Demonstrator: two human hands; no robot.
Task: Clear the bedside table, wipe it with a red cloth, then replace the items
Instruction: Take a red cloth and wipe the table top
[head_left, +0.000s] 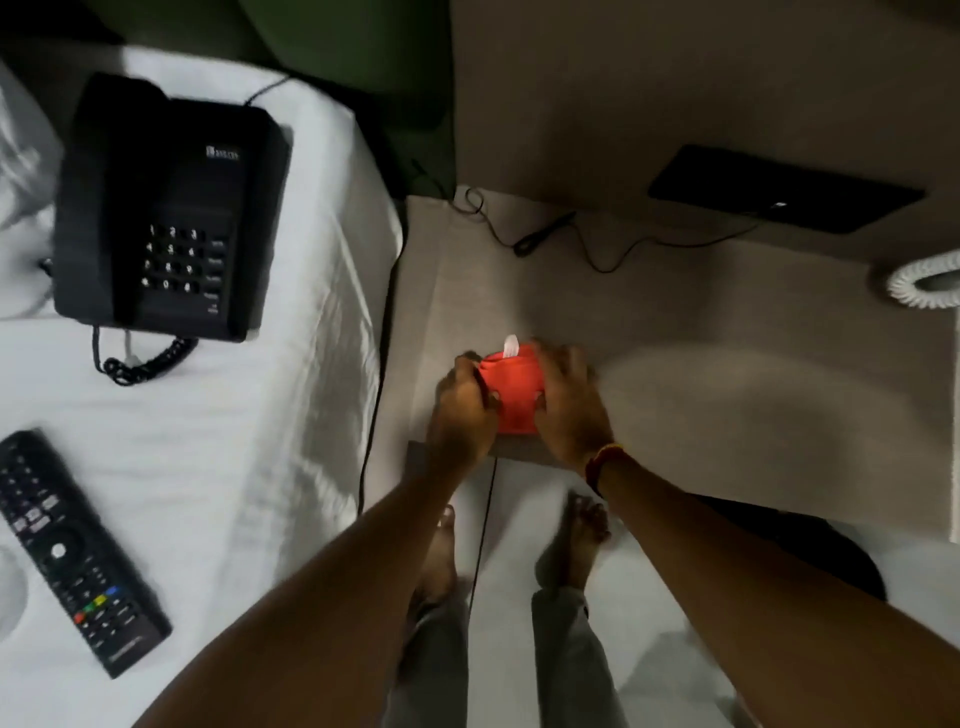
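There, both hands (462, 410) (569, 402) on red cloth (511, 397) at bedside table's (701, 322) front-left edge.

Red cloth (511, 397) soft fabric; bedside table (701, 332) matt; telephone (166, 208) black plastic.

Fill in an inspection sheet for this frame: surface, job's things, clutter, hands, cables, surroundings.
Surface: bedside table, grey top, mostly bare.
Job's things: red cloth folded, white tag showing, at the table's front edge; black telephone and TV remote set aside on the bed.
Clutter: white coiled item at the table's right edge, cut off by the frame.
Hands: left hand and right hand both grip the cloth.
Cables: thin black cable lies on the table's rear; another runs down between bed and table.
Surroundings: dark panel on the wall; bare feet on pale floor.
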